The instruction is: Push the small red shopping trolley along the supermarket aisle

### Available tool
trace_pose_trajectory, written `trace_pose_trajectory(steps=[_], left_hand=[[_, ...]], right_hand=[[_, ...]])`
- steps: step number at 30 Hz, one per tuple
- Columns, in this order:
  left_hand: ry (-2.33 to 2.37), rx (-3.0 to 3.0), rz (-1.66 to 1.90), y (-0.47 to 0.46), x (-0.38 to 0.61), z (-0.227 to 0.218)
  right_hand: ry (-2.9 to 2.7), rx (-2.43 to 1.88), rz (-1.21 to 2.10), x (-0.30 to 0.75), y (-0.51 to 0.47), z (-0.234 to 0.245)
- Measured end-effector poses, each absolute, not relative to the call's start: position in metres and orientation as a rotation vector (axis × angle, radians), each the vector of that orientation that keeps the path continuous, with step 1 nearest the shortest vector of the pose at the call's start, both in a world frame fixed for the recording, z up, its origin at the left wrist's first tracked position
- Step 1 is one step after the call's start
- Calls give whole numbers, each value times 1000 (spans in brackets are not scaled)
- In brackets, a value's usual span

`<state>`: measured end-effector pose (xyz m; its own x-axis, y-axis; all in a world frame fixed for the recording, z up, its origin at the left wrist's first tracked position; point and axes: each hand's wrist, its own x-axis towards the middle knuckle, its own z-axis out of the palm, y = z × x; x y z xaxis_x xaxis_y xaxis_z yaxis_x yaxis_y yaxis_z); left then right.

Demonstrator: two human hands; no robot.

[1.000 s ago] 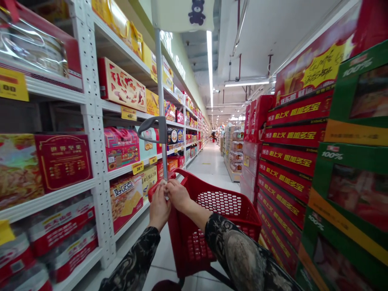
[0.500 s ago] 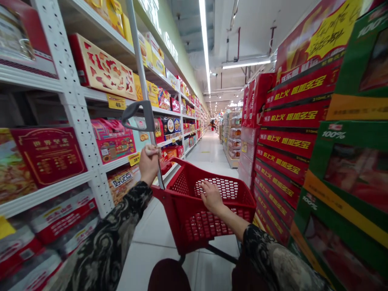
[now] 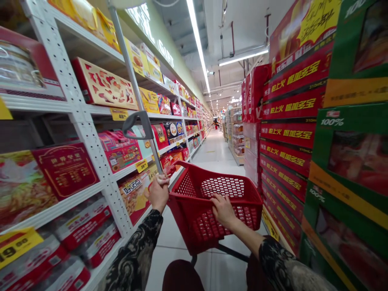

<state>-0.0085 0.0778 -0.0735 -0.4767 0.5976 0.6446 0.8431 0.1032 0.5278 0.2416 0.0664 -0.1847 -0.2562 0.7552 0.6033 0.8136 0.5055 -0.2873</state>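
Fingers (image 3: 163,180) of my left hand (image 3: 157,195) curl closed around the metal pole (image 3: 131,79); those of my right hand (image 3: 222,210) hook over the rim of the red plastic trolley basket (image 3: 194,238) just ahead of me. It should steer light and stiff, easiest held by that rim.

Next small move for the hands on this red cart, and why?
Probably ease the red cart rightward, using the left hand on its pole. Its front corner sits close to the white shelving, while the tile floor extends to the right. The right hand on the rim can steady it.
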Motion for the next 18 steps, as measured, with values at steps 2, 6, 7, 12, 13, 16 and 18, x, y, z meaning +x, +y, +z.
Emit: trace_pose_trajectory(steps=[2, 6, 7, 12, 13, 16, 18], left_hand=[[-2067, -1401, -1368, 76, -12, -82], [-1854, -1394, -1381, 71, -24, -82], [-1809, -1428, -1333, 69, -27, -84], [-1794, -1636, -1059, 58, -36, -121], [-1797, -1661, -1030, 56, -36, -131], [-1803, -1687, -1025, 52, -32, -161], [-1809, -1734, -1002, 50, -29, -178]], right_hand=[[-2053, -1299, -97, 243, 67, -187], [-2070, -1334, -78, 244, 66, -187], [-2071, -1339, -71, 243, 66, -186], [-2090, -1303, -47, 236, 60, -190], [-2095, -1291, -45, 236, 58, -191], [-2110, -1258, -50, 237, 54, -196], [-2110, -1256, -56, 239, 52, -199]])
